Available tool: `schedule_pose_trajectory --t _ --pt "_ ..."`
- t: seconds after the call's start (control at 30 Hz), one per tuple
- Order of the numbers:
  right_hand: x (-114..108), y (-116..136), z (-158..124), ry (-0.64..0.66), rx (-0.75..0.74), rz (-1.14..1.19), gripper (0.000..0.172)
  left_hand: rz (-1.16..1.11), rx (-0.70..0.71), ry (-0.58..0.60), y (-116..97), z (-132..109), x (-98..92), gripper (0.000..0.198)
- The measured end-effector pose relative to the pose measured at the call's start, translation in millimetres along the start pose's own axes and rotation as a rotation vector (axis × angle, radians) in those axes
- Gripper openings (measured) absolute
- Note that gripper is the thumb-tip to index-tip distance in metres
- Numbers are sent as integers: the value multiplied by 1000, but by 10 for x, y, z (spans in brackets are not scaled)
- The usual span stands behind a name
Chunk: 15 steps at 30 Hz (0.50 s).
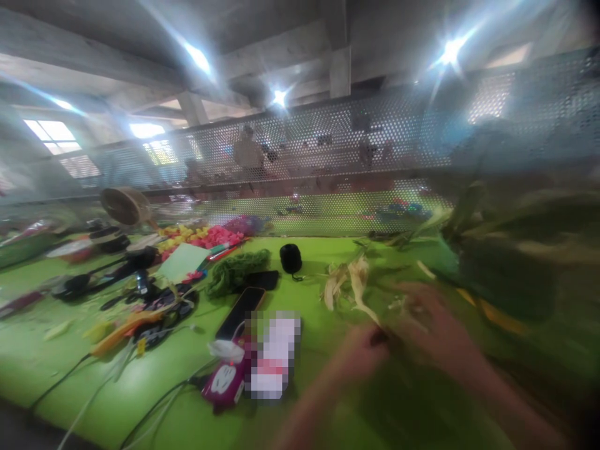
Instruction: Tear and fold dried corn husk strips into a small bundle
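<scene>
Low over the green table, my left hand (363, 350) is closed around the dark lower end of a dried corn husk (359, 278). The husk is pale and papery, and it fans out above my fingers. My right hand (434, 322) is close by on the right, smeared by motion. Small pale scraps (405, 306) show at its fingers, but whether it grips them is unclear. Another crumpled husk piece (332, 289) lies just left of the first one.
Left of my hands lie a black yarn ball (290, 258), green yarn (237, 272), a dark phone (240, 312) and a purple power strip (227, 381) with cables. An orange-handled glue gun (126, 331) lies farther left. A blurred dark bundle (506, 262) stands right; perforated panels (300, 147) rise behind.
</scene>
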State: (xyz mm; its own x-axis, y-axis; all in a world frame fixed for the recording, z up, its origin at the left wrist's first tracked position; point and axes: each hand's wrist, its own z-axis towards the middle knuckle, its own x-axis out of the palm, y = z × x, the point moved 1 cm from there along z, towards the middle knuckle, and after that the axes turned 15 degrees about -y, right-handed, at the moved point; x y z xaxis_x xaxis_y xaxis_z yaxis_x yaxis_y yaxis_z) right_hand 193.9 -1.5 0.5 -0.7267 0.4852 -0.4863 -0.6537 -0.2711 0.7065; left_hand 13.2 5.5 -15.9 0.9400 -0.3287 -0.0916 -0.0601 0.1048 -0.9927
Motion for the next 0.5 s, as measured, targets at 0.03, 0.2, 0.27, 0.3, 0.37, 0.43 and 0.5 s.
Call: schedule_pose_trajectory --t 0.03,0.2,0.27,0.3,0.37,0.43,0.5 --pt "18 -6 -12 29 -87 -28 39 48 16 -9 27 6 13 25" --pt "93 12 -70 112 -168 -50 17 179 69 -27 141 5 88 17" --pt "90 39 -77 108 -129 16 16 159 67 -31 136 -7 100 17" --pt "83 56 -78 101 -110 52 16 151 59 -35 125 -13 99 17" --pt "67 91 -79 73 -72 112 15 148 36 -36 95 -27 95 15" --pt "59 122 -81 43 -39 136 14 146 13 -30 71 -47 98 14" --pt "63 146 -85 27 -15 147 16 151 -7 -1 60 -75 120 13"
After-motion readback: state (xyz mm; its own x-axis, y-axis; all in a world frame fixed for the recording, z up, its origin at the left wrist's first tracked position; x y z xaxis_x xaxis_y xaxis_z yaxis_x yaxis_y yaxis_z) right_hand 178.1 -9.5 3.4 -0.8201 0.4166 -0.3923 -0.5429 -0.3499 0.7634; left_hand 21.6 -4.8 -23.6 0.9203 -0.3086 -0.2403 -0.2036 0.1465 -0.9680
